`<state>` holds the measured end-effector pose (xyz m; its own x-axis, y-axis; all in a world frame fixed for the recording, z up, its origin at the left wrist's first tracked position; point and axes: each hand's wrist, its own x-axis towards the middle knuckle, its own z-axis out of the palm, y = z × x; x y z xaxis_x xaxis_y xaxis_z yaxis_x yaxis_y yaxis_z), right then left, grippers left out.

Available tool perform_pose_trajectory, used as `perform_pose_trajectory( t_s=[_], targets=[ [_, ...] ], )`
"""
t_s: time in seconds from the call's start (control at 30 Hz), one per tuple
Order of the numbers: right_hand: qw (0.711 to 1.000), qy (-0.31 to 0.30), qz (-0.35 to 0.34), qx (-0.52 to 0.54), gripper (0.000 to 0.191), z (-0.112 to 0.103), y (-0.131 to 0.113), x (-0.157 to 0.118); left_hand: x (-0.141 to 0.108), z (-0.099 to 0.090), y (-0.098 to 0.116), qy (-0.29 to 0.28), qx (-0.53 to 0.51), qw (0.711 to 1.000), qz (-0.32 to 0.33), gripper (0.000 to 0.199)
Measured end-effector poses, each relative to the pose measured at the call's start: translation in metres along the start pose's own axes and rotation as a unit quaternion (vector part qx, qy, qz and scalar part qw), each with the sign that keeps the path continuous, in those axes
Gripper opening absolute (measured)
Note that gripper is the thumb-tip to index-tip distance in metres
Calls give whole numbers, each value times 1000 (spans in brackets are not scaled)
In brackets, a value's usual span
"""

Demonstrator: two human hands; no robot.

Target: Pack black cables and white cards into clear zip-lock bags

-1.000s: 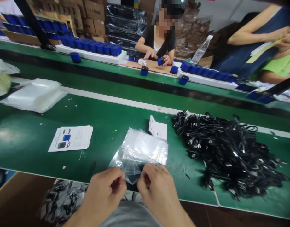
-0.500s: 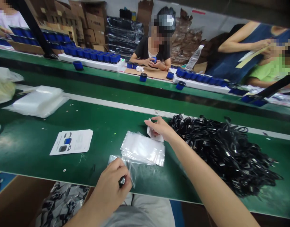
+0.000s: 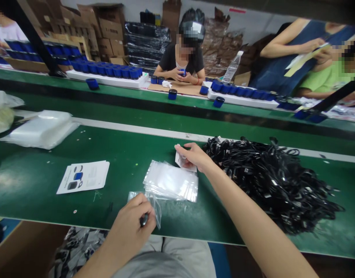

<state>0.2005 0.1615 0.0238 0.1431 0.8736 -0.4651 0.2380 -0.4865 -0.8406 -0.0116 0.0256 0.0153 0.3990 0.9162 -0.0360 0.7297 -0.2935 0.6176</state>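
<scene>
My left hand (image 3: 135, 216) is closed at the front of the green table, gripping a clear plastic bag (image 3: 157, 211) whose edges stick out past the fingers. Something small and black shows in the curl of that hand; its kind is hidden. Farther off, my right hand (image 3: 193, 155) has thumb and fingers on a small white piece of card or paper (image 3: 180, 160). Between the two hands lies a fanned stack of clear zip bags (image 3: 171, 180). A heap of black cables (image 3: 261, 185) spreads beside my right forearm.
Printed leaflets (image 3: 83, 177) lie to the left, with a pack of clear plastic bags (image 3: 43, 129) behind them. Below the table edge, a carton (image 3: 27, 247) holds filled bags. Across the green belt, co-workers sit and stand near rows of blue cylinders (image 3: 108, 70).
The whole view has shifted slightly. Both hands keep nearly the same place and grip, and the right fingers remain at the white piece.
</scene>
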Motion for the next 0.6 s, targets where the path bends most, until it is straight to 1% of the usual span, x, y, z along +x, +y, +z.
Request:
perform_pose_trajectory(
  t_s=[0.13,0.2,0.27,0.33,0.37,0.4,0.43,0.47,0.5,0.53,0.6],
  targets=[
    [1000,-12,-10,5,30,-3,-1,0,0,1,-1,8,11,1000,-1,26],
    [999,-13,-33,9,24,-9,0,-4,-1,0,-2,11,6,1000,-12,27],
    [997,3,-76,15,16,-17,1,-17,-1,-1,-2,10,-18,999,-45,29],
    [991,16,-128,20,19,-23,4,-42,-1,-2,-1,3,-78,992,-103,31],
    [989,4,-149,20,20,-24,7,-57,-1,-3,0,-1,-121,983,-136,31],
    [986,-23,-162,15,20,-24,12,-74,0,-4,1,-3,-168,972,-165,31],
    [983,-77,-168,5,20,-21,17,-91,0,-4,1,-4,-212,959,-187,31],
    [968,-174,-178,-16,19,-15,23,-106,1,-4,2,-4,-250,947,-201,31],
    [953,-243,-175,-48,19,-8,29,-119,2,-3,3,-4,-278,938,-207,31],
    [946,-265,-172,-72,21,1,36,-129,2,-3,4,-1,-294,934,-205,32],
    [949,-253,-165,-88,22,20,47,-140,3,0,5,22,-281,941,-188,34]
  ],
)
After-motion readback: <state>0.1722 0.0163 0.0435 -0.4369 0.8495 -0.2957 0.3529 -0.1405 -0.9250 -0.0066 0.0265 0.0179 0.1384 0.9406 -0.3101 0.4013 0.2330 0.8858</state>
